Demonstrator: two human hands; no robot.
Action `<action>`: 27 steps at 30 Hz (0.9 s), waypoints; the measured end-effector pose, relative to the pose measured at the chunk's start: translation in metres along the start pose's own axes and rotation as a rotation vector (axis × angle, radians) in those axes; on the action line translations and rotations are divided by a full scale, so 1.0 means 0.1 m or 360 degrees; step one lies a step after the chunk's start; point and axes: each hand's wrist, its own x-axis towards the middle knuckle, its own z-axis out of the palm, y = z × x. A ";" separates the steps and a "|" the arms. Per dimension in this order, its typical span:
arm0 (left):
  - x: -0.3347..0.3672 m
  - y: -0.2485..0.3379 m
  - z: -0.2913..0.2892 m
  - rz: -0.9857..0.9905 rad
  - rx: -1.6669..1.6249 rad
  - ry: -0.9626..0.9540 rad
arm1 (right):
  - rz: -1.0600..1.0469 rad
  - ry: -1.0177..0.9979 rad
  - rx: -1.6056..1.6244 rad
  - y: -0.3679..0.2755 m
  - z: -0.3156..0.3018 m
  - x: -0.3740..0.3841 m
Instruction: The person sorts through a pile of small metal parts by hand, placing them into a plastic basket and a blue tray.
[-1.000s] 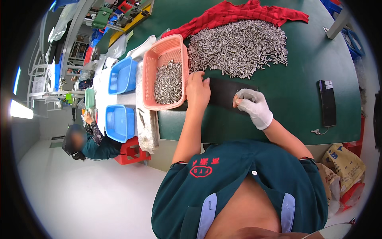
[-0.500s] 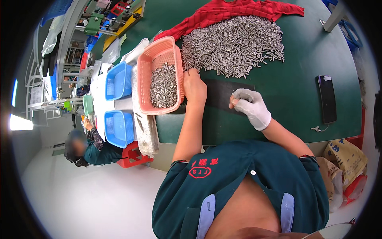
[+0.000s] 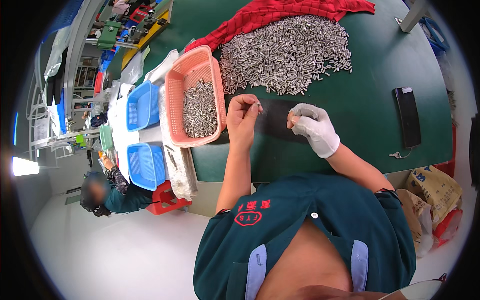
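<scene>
On the green table lies a wide pile of small silvery metal cylinders (image 3: 295,52). My bare left hand (image 3: 243,120) is over the table just below the pile's left part. Its thumb and forefinger are pinched on a small metal cylinder (image 3: 259,103), mostly covered by the fingertips. My right hand (image 3: 316,130), in a white glove with bare fingertips, is curled closed over a dark mat (image 3: 277,120); whatever its fingers hold is hidden. Left of my left hand stands a pink plastic basket (image 3: 172,107) with many of the same cylinders inside.
Two blue baskets (image 3: 142,107) stand beyond the pink one at the left. A red cloth (image 3: 280,15) borders the pile's far side. At the right lie a black phone (image 3: 408,117) and a small key (image 3: 397,155). Another person (image 3: 120,192) sits at the far left.
My left hand has come away from the pile's edge beside the pink basket, moving nearer to me with its fingertips now pinched. The right hand has stayed almost in place.
</scene>
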 end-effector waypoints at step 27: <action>-0.24 0.30 0.31 0.0297 0.0558 -0.0308 | 0.0011 -0.0083 -0.0172 0.00 0.06 -0.01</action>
